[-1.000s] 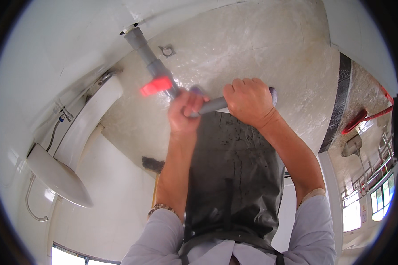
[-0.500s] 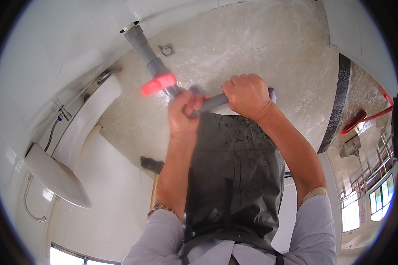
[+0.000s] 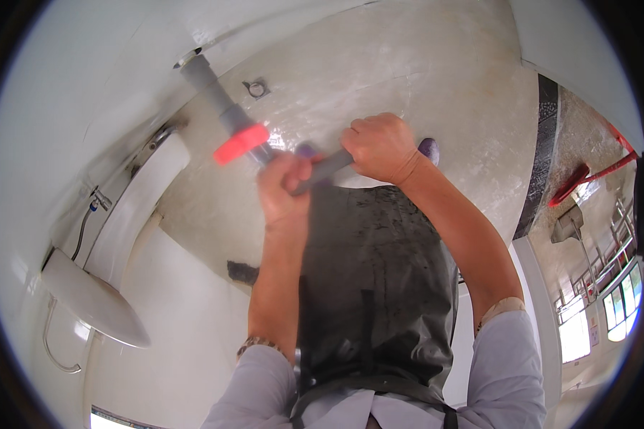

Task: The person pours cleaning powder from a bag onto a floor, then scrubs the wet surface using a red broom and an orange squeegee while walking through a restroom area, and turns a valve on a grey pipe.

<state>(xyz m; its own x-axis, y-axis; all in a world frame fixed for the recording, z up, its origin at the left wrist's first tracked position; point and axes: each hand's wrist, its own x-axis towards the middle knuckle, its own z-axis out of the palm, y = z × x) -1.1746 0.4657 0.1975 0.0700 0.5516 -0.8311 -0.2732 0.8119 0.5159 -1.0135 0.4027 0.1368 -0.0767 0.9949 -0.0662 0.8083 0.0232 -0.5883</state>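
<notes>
In the view looking down from the head, I see a fat grey pipe (image 3: 209,84) sticking out of the white wall (image 3: 107,93), with a bright red handle (image 3: 242,143) on it. Just right of the red handle and a bit lower, the person's left hand (image 3: 283,187) is curled around a grey tube (image 3: 328,169). Farther right of the handle, the right hand (image 3: 381,146) makes a fist around that same tube. I can't tell if tube and pipe join under the left hand. The pale floor (image 3: 465,79) looks shiny and spreads right of the handle. A small ring (image 3: 256,89) sits on it, above the handle. Far right of the handle are a dark strip (image 3: 537,154) and a red broom (image 3: 569,186). Left of the handle is a long white basin (image 3: 137,207).
</notes>
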